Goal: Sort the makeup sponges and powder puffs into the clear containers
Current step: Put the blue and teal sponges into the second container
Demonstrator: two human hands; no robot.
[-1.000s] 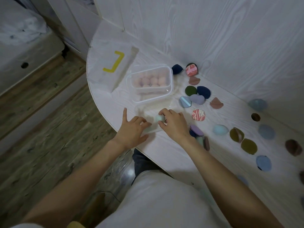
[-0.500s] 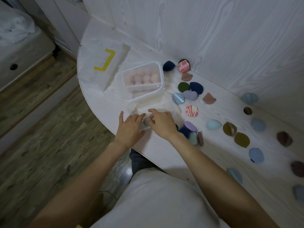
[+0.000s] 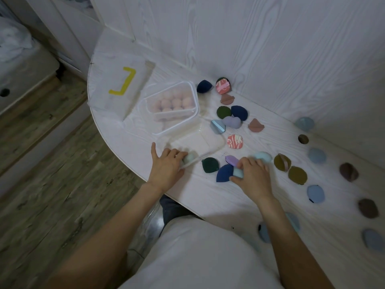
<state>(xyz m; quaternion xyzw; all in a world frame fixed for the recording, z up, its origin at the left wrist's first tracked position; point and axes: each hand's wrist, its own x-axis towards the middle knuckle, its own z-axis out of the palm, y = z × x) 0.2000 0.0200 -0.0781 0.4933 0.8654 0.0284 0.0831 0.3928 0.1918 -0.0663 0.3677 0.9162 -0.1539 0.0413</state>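
A clear container [image 3: 216, 144] lies low on the white table, with a pale green sponge [image 3: 190, 157] at its near left corner. My left hand [image 3: 166, 168] rests against that corner and touches the sponge. My right hand [image 3: 253, 174] pinches a light blue sponge [image 3: 238, 173] beside a navy puff [image 3: 224, 173] and a purple puff [image 3: 232, 160]. A lidded clear box [image 3: 192, 119] behind holds several pink sponges [image 3: 176, 101]. A dark green puff [image 3: 210, 165] lies between my hands.
Many puffs and sponges are scattered over the table [image 3: 208, 199], from the back wall to the right edge. A white bag with a yellow mark [image 3: 123, 84] lies at the left end. The table's curved edge runs just under my wrists.
My right hand has moved right, away from the clear container, and now pinches a light blue sponge. My left hand stays at the container's corner by the green sponge.
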